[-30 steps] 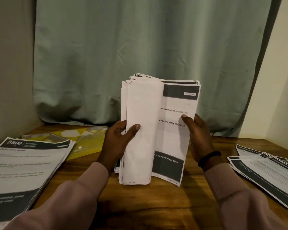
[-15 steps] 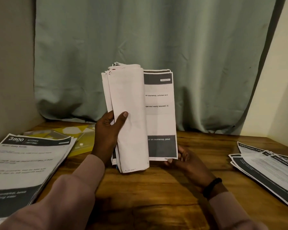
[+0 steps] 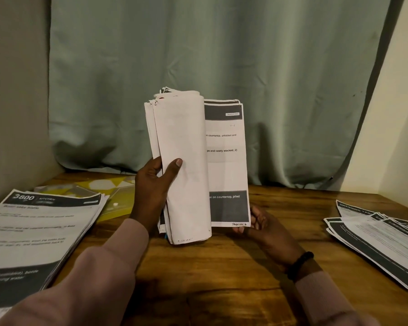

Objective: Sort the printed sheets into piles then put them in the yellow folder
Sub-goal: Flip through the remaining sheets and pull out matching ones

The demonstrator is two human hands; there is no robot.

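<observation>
We see a green curtain [image 3: 222, 67] hanging behind a wooden table [image 3: 222, 274], reaching down to the table's far edge. On the table's left edge lies the largest pile of printed sheets [image 3: 33, 236], its top page headed "3800 KITCHEN". A second pile [image 3: 382, 238], fanned and loose, lies by the right edge, well apart from the first. Between them, above the middle of the table, we find an upright stack of sheets [image 3: 193, 165], its front pages curled back to the left so that a page with dark bands and "Page No: 6" at the foot shows on the right. The yellow folder [image 3: 113, 196] lies flat near the far left corner, partly under the left pile and partly behind the left forearm; its clasp looks fastened, though the light is too dim for us to be sure. The left hand [image 3: 153, 187] grips the curled pages, thumb pressed on the front. The right hand [image 3: 262, 227] pinches the bottom right corner of the exposed page, fingers curled beneath it. A black band [image 3: 299, 264] circles the right wrist.
</observation>
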